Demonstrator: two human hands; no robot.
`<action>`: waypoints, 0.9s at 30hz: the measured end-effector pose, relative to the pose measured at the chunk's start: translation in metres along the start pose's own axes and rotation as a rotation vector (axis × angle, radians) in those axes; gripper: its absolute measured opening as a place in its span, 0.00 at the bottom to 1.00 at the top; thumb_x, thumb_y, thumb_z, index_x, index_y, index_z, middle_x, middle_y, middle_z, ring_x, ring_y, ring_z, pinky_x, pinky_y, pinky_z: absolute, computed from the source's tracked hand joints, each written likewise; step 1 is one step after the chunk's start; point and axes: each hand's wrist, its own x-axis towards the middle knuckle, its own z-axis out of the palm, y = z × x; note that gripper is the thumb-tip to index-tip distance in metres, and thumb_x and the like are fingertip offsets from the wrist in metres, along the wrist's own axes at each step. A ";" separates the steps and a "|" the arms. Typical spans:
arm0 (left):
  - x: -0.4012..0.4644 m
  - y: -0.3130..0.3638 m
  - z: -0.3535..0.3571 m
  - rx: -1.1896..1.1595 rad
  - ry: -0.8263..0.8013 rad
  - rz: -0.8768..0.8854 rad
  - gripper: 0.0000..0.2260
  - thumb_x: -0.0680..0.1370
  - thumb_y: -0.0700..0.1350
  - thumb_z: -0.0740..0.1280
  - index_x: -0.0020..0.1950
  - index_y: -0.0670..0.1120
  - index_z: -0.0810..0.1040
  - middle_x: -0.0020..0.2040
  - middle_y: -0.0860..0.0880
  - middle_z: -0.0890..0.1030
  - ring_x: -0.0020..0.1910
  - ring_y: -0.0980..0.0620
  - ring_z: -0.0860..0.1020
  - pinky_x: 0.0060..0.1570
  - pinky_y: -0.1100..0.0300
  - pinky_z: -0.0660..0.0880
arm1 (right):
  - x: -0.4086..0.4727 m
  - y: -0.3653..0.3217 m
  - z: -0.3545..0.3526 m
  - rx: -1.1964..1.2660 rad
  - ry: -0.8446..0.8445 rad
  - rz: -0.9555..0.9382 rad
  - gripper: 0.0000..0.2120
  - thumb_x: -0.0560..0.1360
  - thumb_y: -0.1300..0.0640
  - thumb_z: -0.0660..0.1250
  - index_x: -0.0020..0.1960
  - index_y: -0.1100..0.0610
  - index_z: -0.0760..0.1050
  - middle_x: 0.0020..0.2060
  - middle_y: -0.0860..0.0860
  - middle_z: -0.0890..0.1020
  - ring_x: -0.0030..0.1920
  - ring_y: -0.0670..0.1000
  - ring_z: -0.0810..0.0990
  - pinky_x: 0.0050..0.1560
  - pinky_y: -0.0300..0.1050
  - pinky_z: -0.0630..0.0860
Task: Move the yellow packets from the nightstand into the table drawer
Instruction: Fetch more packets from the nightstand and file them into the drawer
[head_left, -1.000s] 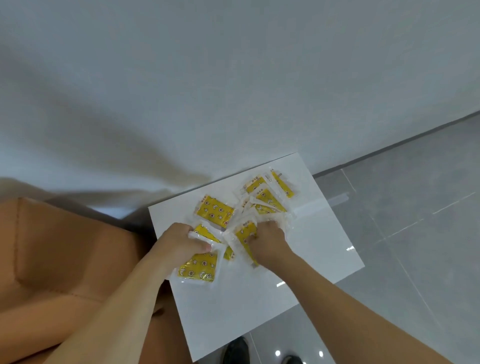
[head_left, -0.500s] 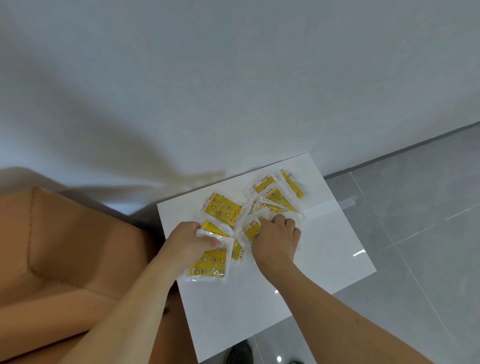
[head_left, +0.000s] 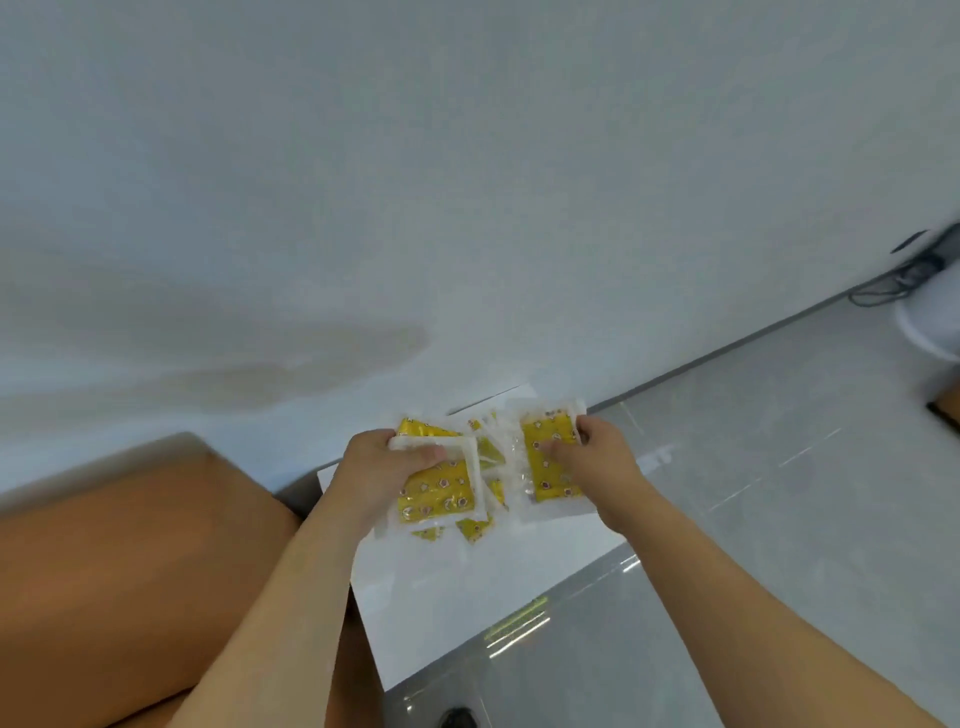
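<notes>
Two hands (head_left: 387, 470) (head_left: 592, 457) — yellow packets (head_left: 436, 493), print unreadable

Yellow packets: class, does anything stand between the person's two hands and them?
No. The left hand already grips one bundle of yellow packets, and the right hand grips another. The drawer is not in view.

The yellow packets (head_left: 470, 470) are flat clear-plastic sachets with white sealed edges and a yellow inner print dotted with small round figures. They are gathered in a loose, overlapping bunch above the white nightstand (head_left: 467, 597), near its far edge. One large packet (head_left: 436, 493) faces up on the left of the bunch, another (head_left: 548, 467) on the right; smaller ones poke out between and below (their number cannot be told).
</notes>
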 end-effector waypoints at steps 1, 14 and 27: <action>-0.023 0.023 0.009 -0.047 -0.004 0.036 0.11 0.70 0.42 0.78 0.48 0.39 0.83 0.42 0.42 0.86 0.41 0.42 0.85 0.47 0.45 0.82 | -0.020 -0.018 -0.025 0.061 0.017 -0.008 0.10 0.73 0.61 0.72 0.49 0.65 0.76 0.39 0.57 0.80 0.40 0.56 0.79 0.45 0.55 0.79; -0.287 0.163 0.189 -0.199 -0.165 0.353 0.12 0.73 0.45 0.76 0.54 0.43 0.83 0.47 0.45 0.86 0.45 0.46 0.85 0.47 0.50 0.82 | -0.264 -0.032 -0.295 0.782 0.404 -0.044 0.07 0.80 0.64 0.63 0.55 0.56 0.76 0.48 0.54 0.84 0.43 0.54 0.84 0.39 0.48 0.80; -0.481 0.105 0.393 -0.032 -0.368 0.376 0.10 0.73 0.41 0.75 0.52 0.41 0.82 0.42 0.45 0.86 0.38 0.47 0.86 0.32 0.58 0.80 | -0.441 0.121 -0.481 0.797 0.607 -0.089 0.04 0.77 0.63 0.68 0.51 0.56 0.76 0.44 0.53 0.84 0.40 0.53 0.84 0.43 0.50 0.81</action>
